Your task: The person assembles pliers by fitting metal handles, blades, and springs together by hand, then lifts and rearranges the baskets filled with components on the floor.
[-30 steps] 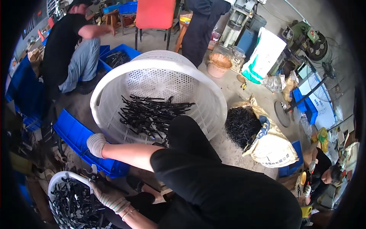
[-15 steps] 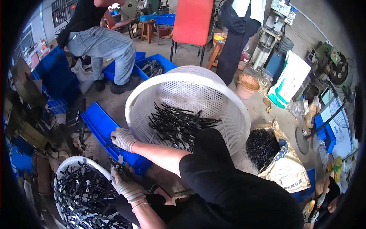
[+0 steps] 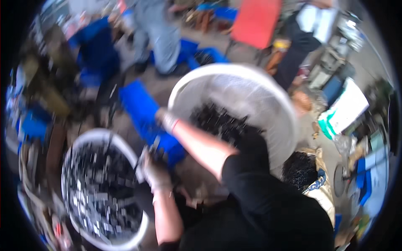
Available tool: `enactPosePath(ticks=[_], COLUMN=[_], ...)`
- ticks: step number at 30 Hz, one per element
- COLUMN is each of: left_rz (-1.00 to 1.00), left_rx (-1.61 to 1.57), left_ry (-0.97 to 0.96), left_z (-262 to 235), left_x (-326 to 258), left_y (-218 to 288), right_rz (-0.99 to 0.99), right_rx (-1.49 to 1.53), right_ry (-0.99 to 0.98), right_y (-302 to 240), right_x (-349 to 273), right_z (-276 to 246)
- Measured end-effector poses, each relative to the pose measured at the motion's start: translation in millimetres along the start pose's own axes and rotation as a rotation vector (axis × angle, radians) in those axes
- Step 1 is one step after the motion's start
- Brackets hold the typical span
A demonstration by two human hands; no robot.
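The picture is motion-blurred. My left hand (image 3: 155, 172), in a pale work glove, is by the right rim of a smaller white basket (image 3: 140, 228) full of dark metal pieces (image 3: 100, 188). It looks closed on a few dark pieces. My right hand (image 3: 166, 120), also gloved, reaches out to the left rim of a large white perforated basket (image 3: 268, 100), above a blue crate (image 3: 140, 111). More dark pieces (image 3: 217, 123) lie in the large basket. Whether my right hand grips the rim is lost in the blur.
A person in grey trousers (image 3: 157, 33) is at the top, beside blue crates (image 3: 94, 50). Another person in dark clothes (image 3: 293, 62) stands near a red chair (image 3: 255, 21). A sack of dark parts (image 3: 299, 171) sits on the right, with cluttered tools beyond it.
The view has swung, so both baskets sit further right and the smaller basket shows more fully. My left hand has lifted off the smaller basket's rim toward the blue crate.
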State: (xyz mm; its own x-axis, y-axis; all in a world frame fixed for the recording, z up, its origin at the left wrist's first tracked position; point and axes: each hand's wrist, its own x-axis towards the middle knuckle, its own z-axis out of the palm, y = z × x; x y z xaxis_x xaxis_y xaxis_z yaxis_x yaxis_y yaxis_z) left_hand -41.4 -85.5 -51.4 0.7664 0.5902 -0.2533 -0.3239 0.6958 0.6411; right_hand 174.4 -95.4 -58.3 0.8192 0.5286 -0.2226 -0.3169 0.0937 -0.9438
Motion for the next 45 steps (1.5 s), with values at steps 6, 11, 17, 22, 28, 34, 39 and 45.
enactPosePath(ticks=[6,11,17,22,28,34,39,45], left_rz=[-0.033,0.003,-0.075,-0.182,-0.198,-0.303,-0.363,-0.296], left_rx=[-0.072,-0.105,-0.22,-0.202,-0.265,-0.204,-0.131,0.155], left_ry=[0.095,0.21,-0.016,-0.028,-0.009,0.013,0.043,0.065], left_z=[36.3,27.6,39.3,32.7,39.8,44.6,22.1,34.4], left_x=[-1.4,-4.2,-13.0,-12.6,-13.0,-18.1,-0.2,-3.3], left_y=[6.9,17.2,19.8,12.0,9.4,14.7,1.2,5.8], right_rz=[0.169,0.182,-0.015,-0.077,-0.098,-0.074,-0.055,-0.404], right_rx=[0.357,0.254,0.174,0.154,0.131,-0.061,-0.36,-0.858], right_ry=[-0.135,-0.281,-0.292,-0.244,-0.123,-0.014,-0.016,-0.007], right_y=[-37.8,-63.4,-55.1,-39.9,-15.7,-16.5,-10.9,-0.3], right_x=[-13.4,-109.3,-177.7,-186.1,-179.8,-184.0,-188.8,-179.8], right_z=[-19.4,-3.0,-31.7,-20.5,-25.0,-23.3,-22.8,-39.3])
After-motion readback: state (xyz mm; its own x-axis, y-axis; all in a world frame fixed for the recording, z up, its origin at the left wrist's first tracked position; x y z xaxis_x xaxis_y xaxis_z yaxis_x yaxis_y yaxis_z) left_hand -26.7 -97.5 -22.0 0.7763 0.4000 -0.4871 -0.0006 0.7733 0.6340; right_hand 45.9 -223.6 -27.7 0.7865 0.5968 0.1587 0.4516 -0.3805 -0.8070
